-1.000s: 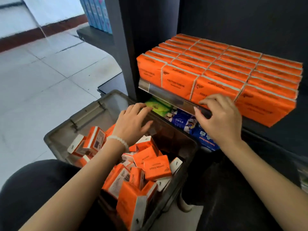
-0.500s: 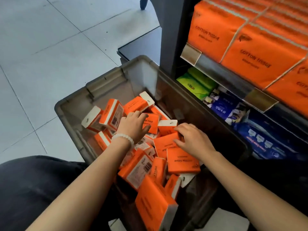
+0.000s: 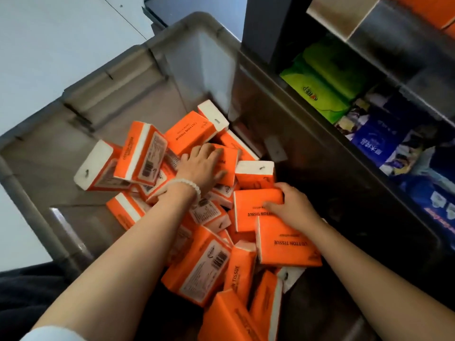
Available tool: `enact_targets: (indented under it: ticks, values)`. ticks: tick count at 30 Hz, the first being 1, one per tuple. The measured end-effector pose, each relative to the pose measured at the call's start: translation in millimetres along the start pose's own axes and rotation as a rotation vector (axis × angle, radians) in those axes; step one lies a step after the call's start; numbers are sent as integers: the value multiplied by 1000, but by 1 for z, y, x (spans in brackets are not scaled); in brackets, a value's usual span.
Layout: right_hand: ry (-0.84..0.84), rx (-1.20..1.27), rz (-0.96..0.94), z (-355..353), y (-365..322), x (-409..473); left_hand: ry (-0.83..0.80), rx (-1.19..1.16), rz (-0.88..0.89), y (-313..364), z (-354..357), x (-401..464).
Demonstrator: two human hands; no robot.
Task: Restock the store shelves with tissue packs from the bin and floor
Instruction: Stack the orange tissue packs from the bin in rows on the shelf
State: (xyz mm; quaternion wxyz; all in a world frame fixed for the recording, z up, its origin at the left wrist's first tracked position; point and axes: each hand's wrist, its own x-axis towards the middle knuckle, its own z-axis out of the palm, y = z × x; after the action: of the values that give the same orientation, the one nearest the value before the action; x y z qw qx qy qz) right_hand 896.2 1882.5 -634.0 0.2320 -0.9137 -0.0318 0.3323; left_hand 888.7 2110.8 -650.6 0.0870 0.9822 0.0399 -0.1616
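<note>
Two hands worked inside the bin (image 3: pixel 103 77). The right hand (image 3: pixel 293 207) gripped an orange tissue pack (image 3: pixel 253 205) lying crosswise before it. The left hand (image 3: pixel 202 166) rested flat on another pack (image 3: pixel 230 163).

A single head-worn camera looks steeply down at close range into the bin (image 3: pixel 73 134), with the shelves (image 3: pixel 384 45) at far right.

Green packs (image 3: pixel 322 87) and blue packs (image 3: pixel 379 141) side by side; pale tiled floor (image 3: pixel 61 33).
</note>
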Motion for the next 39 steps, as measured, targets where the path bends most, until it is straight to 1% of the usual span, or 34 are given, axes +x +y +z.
enact_targets:
  ticks: [6,9,15,18,21,23,26,28,31,35,39]
  values:
    - [-21,59,97,5,-1,2,-35,18,-14,4,0,7]
    - [-56,81,133,5,-1,1,-21,25,-23,8,0,10]
    - [-16,170,114,4,-1,2,-27,15,6,7,0,10]
    - [-20,164,86,3,-3,1,-49,14,23,5,-4,7]
    - [1,194,40,-2,-6,-4,-23,78,43,5,-10,0]
    - [39,238,-4,-6,-9,-10,-26,100,39,6,-16,-5]
    - [130,277,-103,-22,-19,-26,11,83,15,11,-37,-18]
    - [212,266,-177,-37,-26,-39,63,20,-1,16,-59,-26]
    - [352,270,-275,-68,-34,-72,188,-108,-7,33,-105,-47]
    - [551,294,-399,-119,-44,-124,294,-188,77,65,-165,-89]
    - [677,282,-509,-173,-43,-188,416,-185,182,110,-225,-137]
